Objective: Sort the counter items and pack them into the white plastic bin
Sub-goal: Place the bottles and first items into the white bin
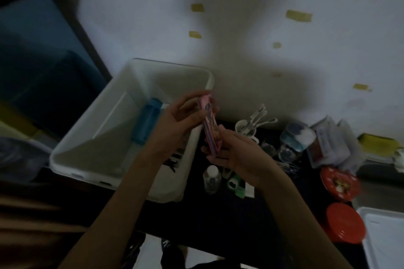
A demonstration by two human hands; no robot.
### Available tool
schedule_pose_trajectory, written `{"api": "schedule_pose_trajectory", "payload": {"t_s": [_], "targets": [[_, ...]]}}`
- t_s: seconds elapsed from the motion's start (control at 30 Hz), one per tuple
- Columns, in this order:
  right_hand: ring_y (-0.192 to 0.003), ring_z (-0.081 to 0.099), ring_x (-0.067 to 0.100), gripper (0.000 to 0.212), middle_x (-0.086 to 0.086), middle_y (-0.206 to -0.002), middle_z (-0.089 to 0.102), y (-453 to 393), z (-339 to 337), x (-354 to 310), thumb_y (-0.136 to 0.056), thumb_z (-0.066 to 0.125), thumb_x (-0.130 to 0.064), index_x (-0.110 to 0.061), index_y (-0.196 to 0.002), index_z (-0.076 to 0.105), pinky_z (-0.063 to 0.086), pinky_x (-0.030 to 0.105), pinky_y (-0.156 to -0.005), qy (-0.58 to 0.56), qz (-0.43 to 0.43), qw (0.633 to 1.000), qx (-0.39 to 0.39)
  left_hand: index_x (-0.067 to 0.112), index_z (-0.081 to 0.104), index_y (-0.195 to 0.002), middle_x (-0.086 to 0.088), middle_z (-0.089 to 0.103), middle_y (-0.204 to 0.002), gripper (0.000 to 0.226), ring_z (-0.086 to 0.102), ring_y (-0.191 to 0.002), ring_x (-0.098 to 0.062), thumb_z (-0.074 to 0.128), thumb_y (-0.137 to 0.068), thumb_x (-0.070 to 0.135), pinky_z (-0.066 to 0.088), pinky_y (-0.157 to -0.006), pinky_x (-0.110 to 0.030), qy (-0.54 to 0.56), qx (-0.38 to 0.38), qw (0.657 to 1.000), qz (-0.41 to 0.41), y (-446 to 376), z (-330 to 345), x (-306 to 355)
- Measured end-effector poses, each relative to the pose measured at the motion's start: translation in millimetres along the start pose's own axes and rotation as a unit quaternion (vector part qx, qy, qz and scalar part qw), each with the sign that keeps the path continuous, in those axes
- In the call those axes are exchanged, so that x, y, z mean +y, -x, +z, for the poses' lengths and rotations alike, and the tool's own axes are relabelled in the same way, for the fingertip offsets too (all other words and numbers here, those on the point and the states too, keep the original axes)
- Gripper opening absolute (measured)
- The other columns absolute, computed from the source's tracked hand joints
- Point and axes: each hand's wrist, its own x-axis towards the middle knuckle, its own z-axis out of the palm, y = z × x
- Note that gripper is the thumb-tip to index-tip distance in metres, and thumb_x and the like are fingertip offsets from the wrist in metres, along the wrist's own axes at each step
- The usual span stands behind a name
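The white plastic bin (pixel 91 137) stands on the dark counter at the left, with a blue tube-shaped item (pixel 147 120) lying inside it. Above the bin's right rim I hold a flat pink packet (pixel 210 129) on edge between both hands. My left hand (pixel 181 120) grips its upper end, fingers curled round it. My right hand (pixel 231 150) holds its lower end from the right. The scene is dim and blurred.
On the dark counter to the right lie a small clear bottle (pixel 211 178), a green item (pixel 236 185), a cup of white utensils (pixel 247 129), clear jars (pixel 293 137), paper packets (pixel 332 142), two red lids (pixel 344 227) and a white tray (pixel 384 240).
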Motion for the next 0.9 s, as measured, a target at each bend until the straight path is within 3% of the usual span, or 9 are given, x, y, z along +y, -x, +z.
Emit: {"api": "schedule_pose_trajectory", "payload": {"t_s": [0.1, 0.23, 0.4, 0.47, 0.6, 0.67, 0.73, 0.8, 0.9], "targets": [[-0.093, 0.069, 0.026, 0.032, 0.014, -0.105, 0.066, -22.7, 34.9, -2.5, -0.101, 0.048, -0.022, -0.002, -0.124, 0.058, 0.06, 0.03, -0.069, 0.026, -0.01, 0.999, -0.015, 0.009, 0.058, -0.127, -0.024, 0.058, -0.131, 0.04, 0.057, -0.121, -0.041, 0.063, -0.087, 0.008, 0.049, -0.097, -0.047, 0.0, 0.001, 1.0, 0.027, -1.9, -39.7, 15.7], [-0.078, 0.073, 0.017, 0.026, 0.011, -0.093, 0.07, -54.0, 72.5, -1.7, -0.102, 0.046, -0.013, -0.002, -0.123, 0.057, 0.06, 0.028, -0.066, 0.085, -0.017, 0.996, -0.01, 0.003, 0.055, -0.124, -0.022, 0.058, -0.132, 0.037, 0.058, -0.12, -0.038, 0.06, -0.088, 0.009, 0.052, -0.094, -0.041, -0.016, 0.002, 0.999, 0.047, -1.6, -93.0, 35.7], [-0.078, 0.072, 0.017, 0.025, 0.01, -0.095, 0.069, -95.6, 106.9, 3.0, -0.102, 0.045, -0.01, -0.006, -0.123, 0.057, 0.061, 0.037, -0.078, 0.199, -0.007, 0.98, -0.014, 0.007, 0.056, -0.122, -0.013, 0.057, -0.136, 0.033, 0.054, -0.127, -0.03, 0.06, -0.088, 0.005, 0.048, -0.102, -0.04, -0.08, -0.017, 0.996, 0.024, 1.7, -165.0, 46.2], [-0.082, 0.071, 0.02, 0.024, 0.011, -0.096, 0.07, -114.9, 110.0, 7.9, -0.101, 0.049, -0.012, -0.005, -0.12, 0.062, 0.059, 0.04, -0.084, 0.329, -0.003, 0.944, 0.0, 0.007, 0.056, -0.126, -0.012, 0.059, -0.135, 0.04, 0.054, -0.128, -0.029, 0.063, -0.087, 0.002, 0.046, -0.104, -0.041, -0.119, -0.038, 0.992, -0.005, 2.4, -191.2, 43.9], [-0.087, 0.071, 0.022, 0.018, 0.009, -0.094, 0.072, -149.0, 107.3, 25.1, -0.096, 0.058, -0.02, -0.011, -0.105, 0.071, 0.059, 0.043, -0.084, 0.584, 0.017, 0.812, 0.005, 0.01, 0.054, -0.132, -0.003, 0.061, -0.133, 0.058, 0.059, -0.122, -0.018, 0.075, -0.079, 0.002, 0.05, -0.102, -0.035, -0.254, -0.109, 0.952, -0.127, 2.1, -238.5, 26.4], [-0.085, 0.072, 0.019, 0.019, 0.007, -0.096, 0.072, -159.8, 109.3, 39.1, -0.094, 0.061, -0.018, -0.011, -0.108, 0.071, 0.061, 0.034, -0.079, 0.627, 0.065, 0.776, -0.005, 0.012, 0.055, -0.131, 0.0, 0.062, -0.127, 0.064, 0.064, -0.113, -0.017, 0.08, -0.074, 0.0, 0.054, -0.095, -0.032, -0.322, -0.138, 0.916, -0.197, 1.8, -254.6, 7.7], [-0.085, 0.072, 0.019, 0.021, 0.01, -0.098, 0.073, -172.3, 111.6, 58.0, -0.092, 0.066, -0.017, -0.007, -0.11, 0.071, 0.061, 0.029, -0.072, 0.63, 0.137, 0.764, -0.017, 0.013, 0.058, -0.126, 0.003, 0.064, -0.114, 0.062, 0.066, -0.098, -0.016, 0.082, -0.07, -0.001, 0.057, -0.08, -0.022, -0.38, -0.188, 0.865, -0.267, 0.1, -262.0, -15.6], [-0.086, 0.071, 0.023, 0.028, 0.016, -0.103, 0.072, -183.9, 117.5, 76.8, -0.089, 0.07, -0.017, -0.001, -0.112, 0.069, 0.061, 0.035, -0.073, 0.645, 0.2, 0.737, -0.018, 0.012, 0.06, -0.123, 0.0, 0.066, -0.109, 0.058, 0.063, -0.09, -0.014, 0.081, -0.071, -0.001, 0.052, -0.067, -0.011, -0.423, -0.237, 0.815, -0.318, -2.8, -261.9, -40.3], [-0.095, 0.071, 0.028, 0.034, 0.018, -0.112, 0.07, -198.6, 123.5, 99.7, -0.092, 0.065, -0.02, 0.002, -0.117, 0.063, 0.059, 0.044, -0.083, 0.714, 0.242, 0.657, -0.022, 0.009, 0.058, -0.129, -0.01, 0.064, -0.119, 0.046, 0.061, -0.085, -0.015, 0.071, -0.085, 0.006, 0.048, -0.059, -0.005, -0.473, -0.278, 0.757, -0.355, -6.8, -250.0, -68.7]]}}
